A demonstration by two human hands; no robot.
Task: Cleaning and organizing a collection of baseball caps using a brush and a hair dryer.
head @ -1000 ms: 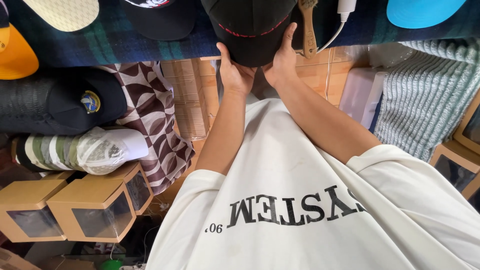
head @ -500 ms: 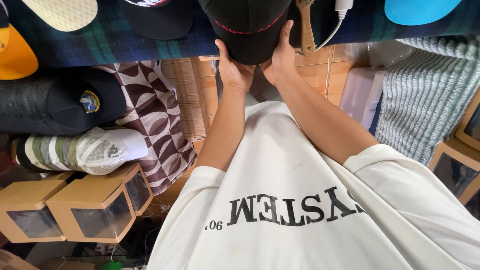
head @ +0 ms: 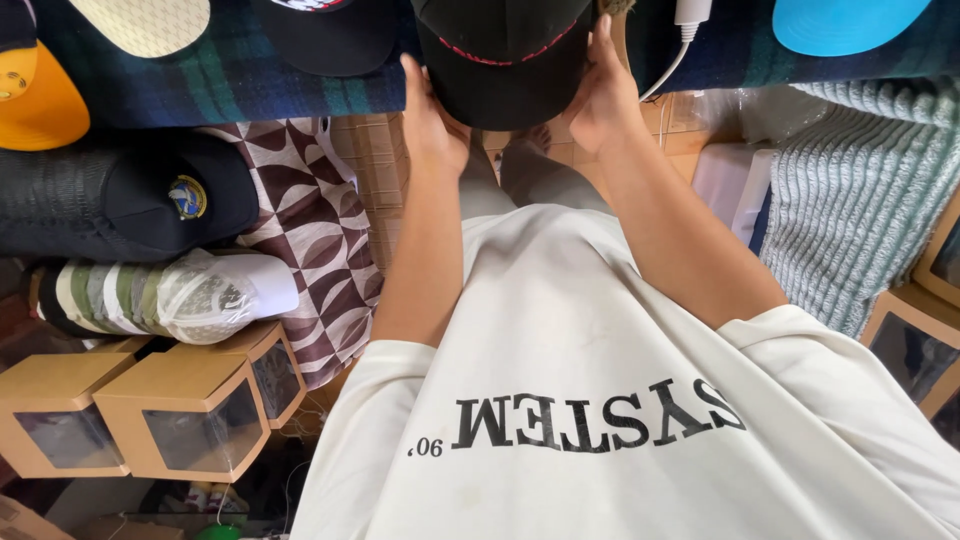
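Note:
A black cap with red stitching (head: 500, 60) lies on a dark plaid cloth (head: 240, 80) at the top middle. My left hand (head: 428, 120) grips the left side of its brim, fingers running up along the edge. My right hand (head: 600, 95) holds the brim's right side, thumb pressed on the cap. Both forearms reach up from my white printed shirt (head: 600, 400). The cap's crown is cut off by the top of the view.
More caps lie on the cloth: cream (head: 150, 20), orange (head: 40, 100), black (head: 330, 35), blue (head: 840, 20). A black badge cap (head: 175, 195), a stack of caps (head: 160, 300) and window boxes (head: 180, 415) sit left. A white cable (head: 680, 40) and knitted fabric (head: 850, 190) are right.
Both hands have spread apart from under the brim's tip to its two sides. The wooden brush beside my right hand is now mostly hidden behind it.

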